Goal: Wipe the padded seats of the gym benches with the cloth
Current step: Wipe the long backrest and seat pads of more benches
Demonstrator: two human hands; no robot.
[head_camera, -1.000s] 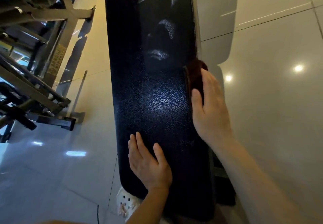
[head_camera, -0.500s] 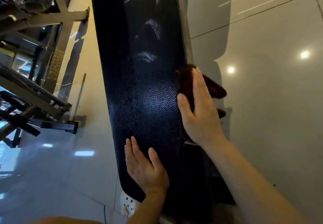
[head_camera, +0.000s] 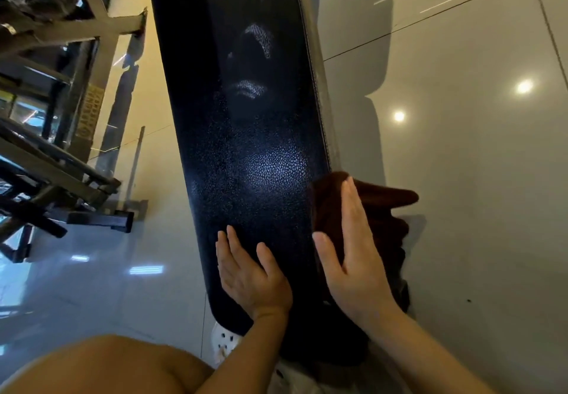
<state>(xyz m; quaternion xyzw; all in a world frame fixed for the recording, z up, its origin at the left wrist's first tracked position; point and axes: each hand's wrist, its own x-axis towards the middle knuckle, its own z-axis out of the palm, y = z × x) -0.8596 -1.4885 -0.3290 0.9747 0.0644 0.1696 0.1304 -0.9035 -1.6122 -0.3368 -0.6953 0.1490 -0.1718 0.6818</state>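
Note:
A long black padded bench seat (head_camera: pixel 246 135) runs away from me down the middle of the view. Its textured surface shines in the middle. A dark brown cloth (head_camera: pixel 378 206) hangs over the seat's right side edge. My right hand (head_camera: pixel 353 252) presses the cloth flat against that edge, fingers straight. My left hand (head_camera: pixel 249 267) rests flat on the near end of the seat, fingers spread and straight.
A grey metal gym rack frame (head_camera: pixel 61 135) with a black foot stands at the left. Glossy grey floor tiles (head_camera: pixel 461 147) stretch to the right. My bare knee (head_camera: pixel 101 366) and a white perforated shoe (head_camera: pixel 224 341) show at the bottom.
My right hand has slid the cloth toward me along the seat's right edge, and more cloth now hangs out to the right. My left hand stays flat on the seat's near end.

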